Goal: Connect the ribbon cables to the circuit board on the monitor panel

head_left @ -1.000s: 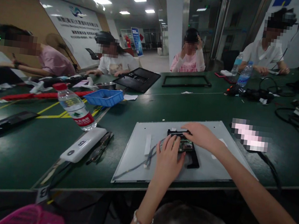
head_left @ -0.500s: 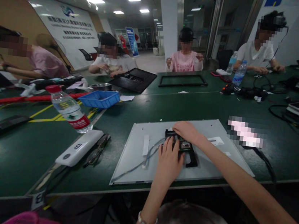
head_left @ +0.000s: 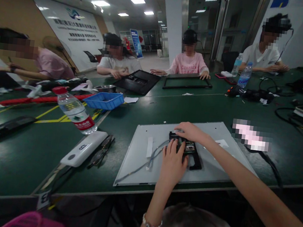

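A grey display panel (head_left: 134, 166) lies flat on the green table, its metal back facing up. On its middle sits a black bracket (head_left: 197, 162) with a green circuit board (head_left: 190, 147) in it. My left hand (head_left: 173, 164) rests with spread fingers on the bracket and the board's near left side. At the bracket's far left edge, my right hand (head_left: 192, 132) has its fingers bent down and pressed together; what they pinch is hidden. Grey cables (head_left: 151, 159) run from the bracket toward the panel's near left corner.
Left of the panel are glasses (head_left: 102, 151), a white power bank (head_left: 85, 148), a water bottle (head_left: 78, 113) and a blue tray (head_left: 105, 100). A phone (head_left: 250, 136) with a cable lies right. Co-workers sit across, near a black frame (head_left: 188, 83) and a black cover (head_left: 138, 81).
My right hand has shifted left along the bracket's far edge and stays there. My left hand keeps its place. The co-worker opposite has lowered both hands to the black frame.
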